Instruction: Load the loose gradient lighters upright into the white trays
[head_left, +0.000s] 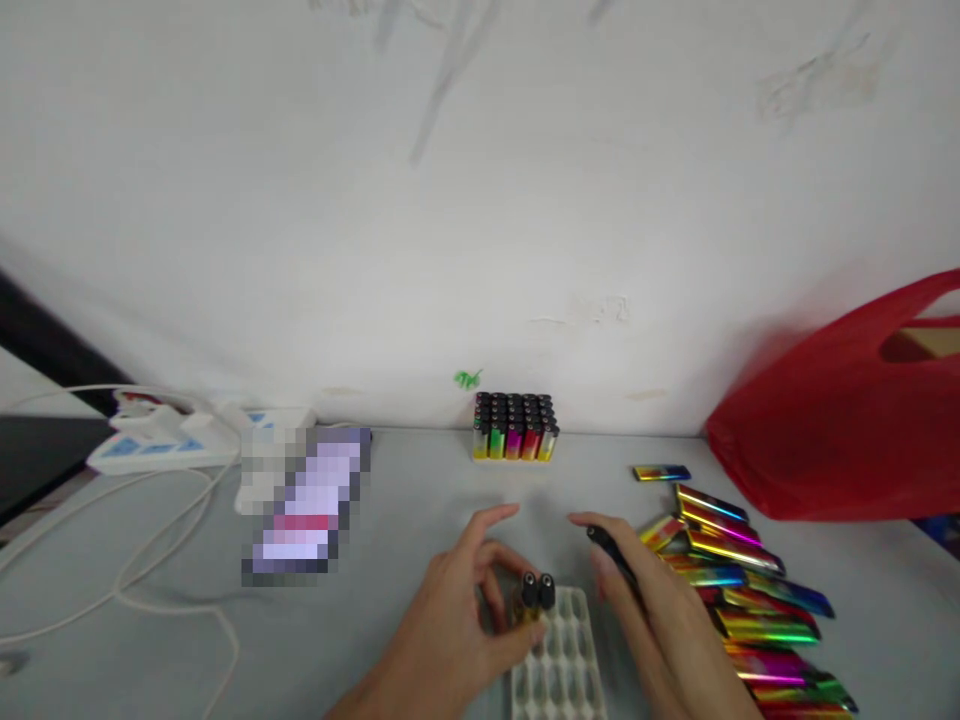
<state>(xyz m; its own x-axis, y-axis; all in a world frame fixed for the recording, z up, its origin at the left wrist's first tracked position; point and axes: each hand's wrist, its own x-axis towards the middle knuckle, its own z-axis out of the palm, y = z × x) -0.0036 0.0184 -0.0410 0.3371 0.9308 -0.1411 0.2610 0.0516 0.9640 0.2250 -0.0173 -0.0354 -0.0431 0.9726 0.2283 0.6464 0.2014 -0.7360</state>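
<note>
My left hand (pixel 469 620) is curled at the upper left of a pale moulded tray (pixel 574 650) with rows of small pockets. Its thumb and lower fingers close around a lighter (pixel 529 588) with a black top; a second black-topped lighter (pixel 547 590) stands right beside it. Whether the hand also grips the second one I cannot tell. Over the tray's right side, my right hand (pixel 637 580) holds a slim black object (pixel 609 550) with a rounded end, its far part hidden by the palm. The index finger points toward the left hand.
A block of black-topped, coloured lighters (pixel 515 428) stands by the wall. Shiny multicoloured metallic pieces (pixel 765 625) are heaped right of my right hand; one piece (pixel 661 472) lies apart. Also around are a red bag (pixel 832 430), a blurred phone (pixel 315 500), a power strip (pixel 165 440) and white cables (pixel 124 560).
</note>
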